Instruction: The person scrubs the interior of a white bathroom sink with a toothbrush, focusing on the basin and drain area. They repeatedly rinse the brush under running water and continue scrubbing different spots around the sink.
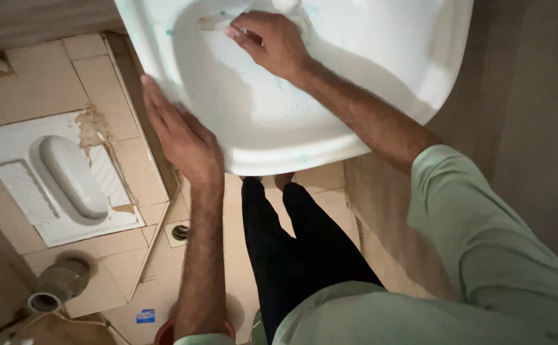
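- Right hand presses a small scrubbing piece, mostly hidden under its fingers, inside the white basin.
- Left hand lies flat and released on the rim.
- Brownish and greenish marks remain near the drain; the lower bowl looks mostly clean.
- Floor toilet lies left.

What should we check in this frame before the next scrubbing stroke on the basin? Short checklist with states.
1. Right hand on the work: ok, its fingers press a small pale pad or cloth against the inside of the white wash basin.
2. Grip on that pad: cannot tell, the fingers cover most of it.
3. Left hand bracing: ok, laid flat and open on the basin's outer rim.
4. Bluish-green cleaner marks in the bowl: not ok, streaks and specks remain.
5. Drain and tap: cannot tell, cut off at the top edge.
6. Footing on the tiled floor: cannot tell, feet hidden under the basin.
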